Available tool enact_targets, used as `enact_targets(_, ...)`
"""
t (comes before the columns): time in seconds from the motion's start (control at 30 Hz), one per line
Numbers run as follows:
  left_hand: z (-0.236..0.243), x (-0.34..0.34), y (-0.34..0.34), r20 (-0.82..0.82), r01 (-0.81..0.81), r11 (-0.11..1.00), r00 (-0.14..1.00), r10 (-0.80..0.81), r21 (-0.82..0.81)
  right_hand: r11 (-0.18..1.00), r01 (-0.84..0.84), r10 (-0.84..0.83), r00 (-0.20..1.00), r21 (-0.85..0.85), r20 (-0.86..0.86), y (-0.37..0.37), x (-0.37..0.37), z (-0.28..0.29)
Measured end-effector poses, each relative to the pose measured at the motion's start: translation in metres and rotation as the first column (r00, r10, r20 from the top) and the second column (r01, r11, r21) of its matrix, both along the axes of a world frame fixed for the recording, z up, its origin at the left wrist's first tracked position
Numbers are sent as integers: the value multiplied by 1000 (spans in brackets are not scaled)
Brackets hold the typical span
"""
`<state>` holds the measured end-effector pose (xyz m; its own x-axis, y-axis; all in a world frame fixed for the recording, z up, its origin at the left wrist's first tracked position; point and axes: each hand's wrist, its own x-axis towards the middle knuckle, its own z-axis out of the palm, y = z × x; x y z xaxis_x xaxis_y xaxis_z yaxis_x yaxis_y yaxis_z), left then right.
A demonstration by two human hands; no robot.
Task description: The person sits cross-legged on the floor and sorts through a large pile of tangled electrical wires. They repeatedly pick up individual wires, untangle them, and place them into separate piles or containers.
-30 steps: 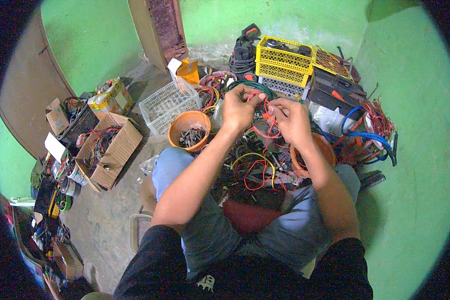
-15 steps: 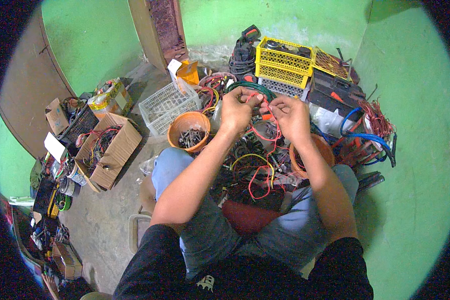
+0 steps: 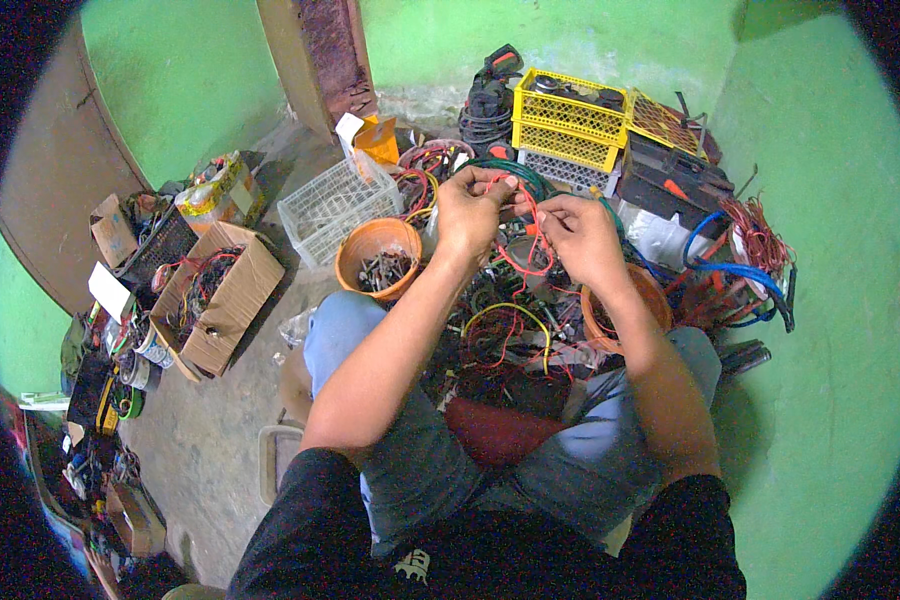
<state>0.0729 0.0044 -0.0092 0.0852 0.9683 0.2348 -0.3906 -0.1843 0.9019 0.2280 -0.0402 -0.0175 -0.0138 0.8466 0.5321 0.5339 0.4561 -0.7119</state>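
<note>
A thin red wire (image 3: 526,270) runs between my two hands and hangs down in a loop below them. My left hand (image 3: 473,212) pinches it between thumb and fingers. Close beside it on the right, my right hand (image 3: 577,234) grips another stretch of the same wire with its fingertips. Under the hands lies a heap of dark scrap parts and cables, with a yellow wire (image 3: 542,330) curving across it. One orange pot (image 3: 378,233) holding small metal pieces stands left of my forearms. A second orange pot (image 3: 647,300) is partly hidden by my right forearm.
Stacked yellow crates (image 3: 568,118) stand by the back wall, beside a black toolbox (image 3: 675,180). A clear plastic crate (image 3: 336,210) sits left of the heap. Farther left is a cardboard box (image 3: 216,338) of wires. Blue cable (image 3: 735,262) and red wire bundles lie right.
The red wire between my hands has been drawn up into a shorter, rounder loop, and its lower strands hang less far. Both hands stay close together in nearly the same place.
</note>
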Motion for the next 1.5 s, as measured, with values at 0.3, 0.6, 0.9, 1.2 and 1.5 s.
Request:
enact_targets(0.3,4,3,-3,-126,55,998,991,-52,21,993,103,-107,991,-55,-77,16,12,-12)
enact_targets(0.6,5,-6,4,55,257,966,965,-255,-35,831,-507,92,530,-228,-843,7,28,16)
enact_targets(0.9,25,-22,4,49,166,985,985,-164,-46,459,-884,296,247,-89,-923,1,78,36)
enact_targets(1.2,23,-53,19,149,44,997,988,-35,-63,543,-826,399,411,-150,-820,-15,90,51)
enact_targets(1.5,23,-70,23,94,-138,990,986,137,7,507,-858,348,293,-84,-891,-4,116,50)
